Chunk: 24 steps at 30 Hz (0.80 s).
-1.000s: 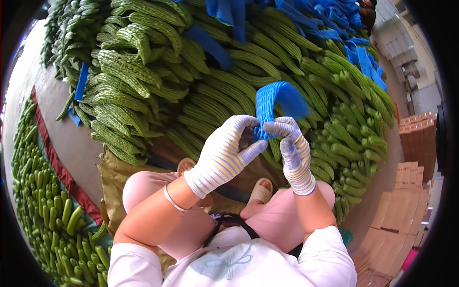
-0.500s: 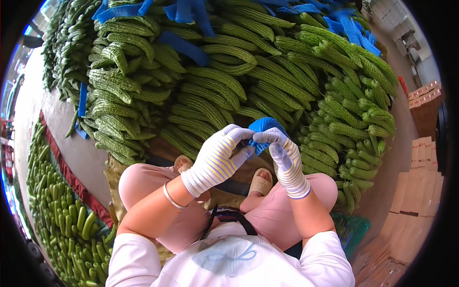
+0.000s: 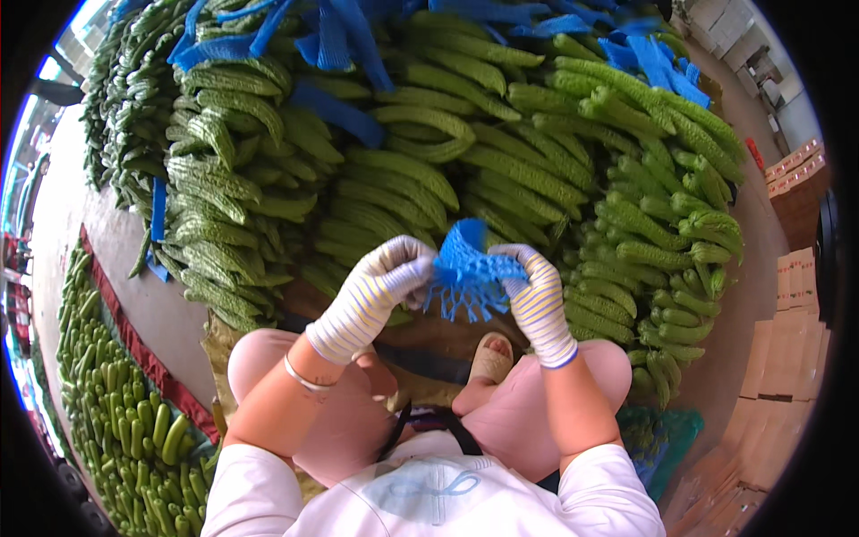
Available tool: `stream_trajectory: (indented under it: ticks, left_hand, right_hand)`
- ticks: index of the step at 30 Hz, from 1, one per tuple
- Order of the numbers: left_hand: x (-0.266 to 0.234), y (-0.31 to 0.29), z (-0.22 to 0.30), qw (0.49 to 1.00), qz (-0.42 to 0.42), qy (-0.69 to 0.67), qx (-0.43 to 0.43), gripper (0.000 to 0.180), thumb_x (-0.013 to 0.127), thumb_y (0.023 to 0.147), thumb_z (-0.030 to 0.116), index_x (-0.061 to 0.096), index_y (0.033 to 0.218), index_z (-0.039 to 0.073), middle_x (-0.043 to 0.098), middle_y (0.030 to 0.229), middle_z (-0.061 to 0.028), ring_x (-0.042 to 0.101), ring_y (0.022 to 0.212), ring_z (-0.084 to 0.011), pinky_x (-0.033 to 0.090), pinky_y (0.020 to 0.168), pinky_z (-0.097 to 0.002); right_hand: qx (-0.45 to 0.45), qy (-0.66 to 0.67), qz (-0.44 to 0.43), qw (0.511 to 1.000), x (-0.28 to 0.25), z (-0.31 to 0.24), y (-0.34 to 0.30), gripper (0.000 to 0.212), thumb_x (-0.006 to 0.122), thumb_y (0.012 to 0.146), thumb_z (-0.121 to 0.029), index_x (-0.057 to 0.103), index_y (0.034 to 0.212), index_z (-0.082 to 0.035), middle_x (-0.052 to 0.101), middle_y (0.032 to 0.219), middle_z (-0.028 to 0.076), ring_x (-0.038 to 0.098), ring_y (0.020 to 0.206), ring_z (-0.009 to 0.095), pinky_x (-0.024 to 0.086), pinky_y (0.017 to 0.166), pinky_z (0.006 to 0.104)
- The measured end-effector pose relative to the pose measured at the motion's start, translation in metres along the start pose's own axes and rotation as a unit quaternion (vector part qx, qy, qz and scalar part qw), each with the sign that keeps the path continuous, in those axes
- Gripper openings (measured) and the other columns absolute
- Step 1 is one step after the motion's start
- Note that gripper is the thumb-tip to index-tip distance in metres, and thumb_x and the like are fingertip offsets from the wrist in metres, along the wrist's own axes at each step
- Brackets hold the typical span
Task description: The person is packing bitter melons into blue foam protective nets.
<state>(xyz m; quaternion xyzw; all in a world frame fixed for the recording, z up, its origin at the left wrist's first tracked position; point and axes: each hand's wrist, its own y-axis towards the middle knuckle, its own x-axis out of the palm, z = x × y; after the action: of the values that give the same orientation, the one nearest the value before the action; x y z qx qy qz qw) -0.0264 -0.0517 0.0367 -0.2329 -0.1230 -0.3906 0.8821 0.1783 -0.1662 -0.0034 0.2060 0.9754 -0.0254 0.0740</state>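
Blue foam net (image 3: pixel 470 273) is stretched between the two gloved hands, in front of the person's knees. The left hand (image 3: pixel 386 277) pinches its left edge with fingers closed on it, and the right hand (image 3: pixel 530 291) grips the right edge in the same way. Both gloves are white with thin yellow and blue stripes, and a thin bracelet (image 3: pixel 304 376) sits on the left wrist.

The net looks soft and light. It is pulled open into a wide fan shape with a point at the top, and short loose strands hang from its lower edge. No vegetable is inside it, so I judge that the work is only at the opening step: the sleeve is spread, but nothing is wrapped yet.

Beyond the hands lies a big heap of bitter gourds (image 3: pixel 501 170), long, green and bumpy, piled on the floor. More blue nets (image 3: pixel 344 36) lie on top of the heap at the far side. At the left, past a red strip, is another pile of smooth green cucumbers (image 3: pixel 116 403). Cardboard boxes (image 3: pixel 792 349) stand at the right.
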Motion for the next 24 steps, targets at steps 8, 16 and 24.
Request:
stream_trajectory:
  ticks: [8,16,24]
  left_hand:
    - [0.039,-0.024,-0.037,0.744,-0.112,0.474,0.457,0.041,0.071,0.075,0.013,0.058,0.113,0.004,0.059,0.112,-0.0153,0.059,0.100,-0.0348,0.048,0.089,-0.0423]
    - [-0.009,-0.015,-0.060,0.745,0.018,0.622,0.242,0.042,0.062,0.081,0.016,0.053,0.120,0.005,0.061,0.106,-0.0174,0.058,0.102,-0.0336,0.049,0.087,-0.0402]
    - [-0.022,-0.005,-0.052,0.967,0.030,-0.245,0.057,0.030,0.052,0.092,0.007,0.053,0.121,0.005,0.060,0.107,-0.0022,0.058,0.098,-0.0137,0.046,0.088,-0.0276]
  right_hand:
    - [0.133,0.097,-0.085,0.983,0.045,0.010,-0.010,0.025,0.062,0.085,-0.017,0.065,0.105,-0.002,0.068,0.093,0.013,0.064,0.084,0.020,0.051,0.078,0.0311]
    - [0.018,0.030,-0.004,0.999,0.062,0.010,-0.010,0.012,0.063,0.088,-0.006,0.066,0.098,-0.001,0.064,0.079,0.003,0.057,0.067,0.008,0.049,0.061,0.0242]
    - [-0.141,-0.042,-0.067,0.987,0.091,0.016,-0.032,0.009,0.063,0.087,-0.005,0.063,0.095,-0.003,0.064,0.083,0.009,0.060,0.072,0.018,0.049,0.066,0.0297]
